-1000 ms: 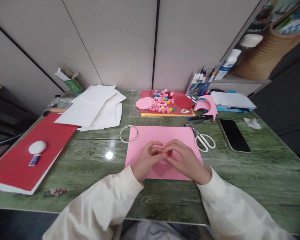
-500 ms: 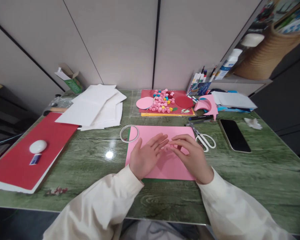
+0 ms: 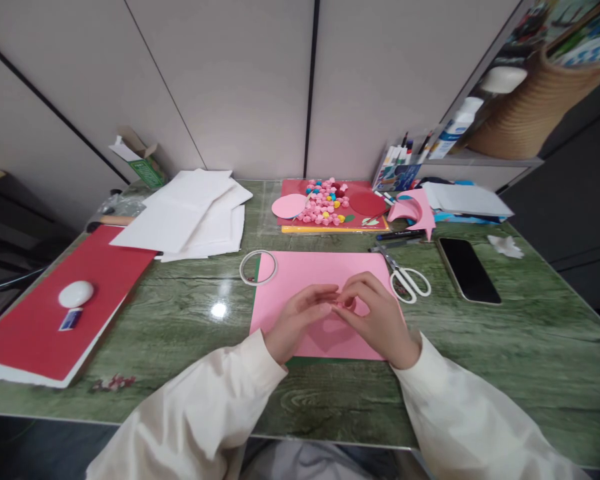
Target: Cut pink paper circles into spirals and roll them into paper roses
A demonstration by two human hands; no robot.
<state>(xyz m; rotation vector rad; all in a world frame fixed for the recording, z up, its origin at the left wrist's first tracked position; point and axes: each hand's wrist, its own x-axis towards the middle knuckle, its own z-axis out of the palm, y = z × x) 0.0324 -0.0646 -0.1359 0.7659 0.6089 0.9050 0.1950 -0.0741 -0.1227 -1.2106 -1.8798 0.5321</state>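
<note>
Right hand point(image 3: 377, 321) pinches a small pink piece point(image 3: 347, 303), curled and partly hidden; left hand point(image 3: 298, 320), fingers slightly bent, adjoins it, its grip unclear.

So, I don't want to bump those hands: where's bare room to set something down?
Bare table: left, between red sheet and pink sheet; right, between phone and right sleeve. Crowded: the back, from papers to pens, and the middle, where left hand and right hand are over the pink sheet.
</note>
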